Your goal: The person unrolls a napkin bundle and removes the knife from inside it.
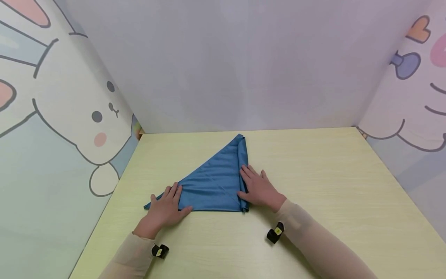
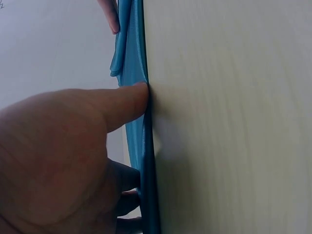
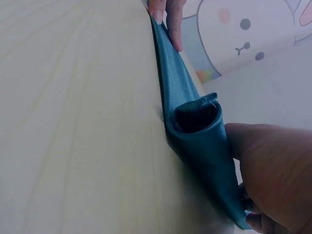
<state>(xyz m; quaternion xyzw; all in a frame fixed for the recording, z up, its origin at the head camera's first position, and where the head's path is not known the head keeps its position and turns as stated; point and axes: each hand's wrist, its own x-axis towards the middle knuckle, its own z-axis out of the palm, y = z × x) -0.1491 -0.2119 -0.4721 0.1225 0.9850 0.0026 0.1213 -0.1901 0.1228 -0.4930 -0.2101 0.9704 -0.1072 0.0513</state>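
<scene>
A blue cloth (image 1: 214,178), smooth and slightly shiny, lies on the table as a triangle, its right side rolled into a narrow tube (image 1: 242,155). The left hand (image 1: 166,207) rests on the cloth near its left corner, fingers extended and thumb on the near edge. The right hand (image 1: 259,188) lies across the roll from the right, with fingers and thumb reaching over it. In the right wrist view the hollow end of the roll (image 3: 219,141) faces the camera, with the right hand (image 3: 278,170) against it. The left thumb (image 2: 124,105) touches the cloth edge in the left wrist view.
The pale wooden table (image 1: 313,166) extends around the cloth. A plain light wall (image 1: 244,69) stands behind it, and panels with a cartoon rabbit (image 1: 76,100) and other drawings flank both sides. Each wrist bears a small black camera (image 1: 275,232).
</scene>
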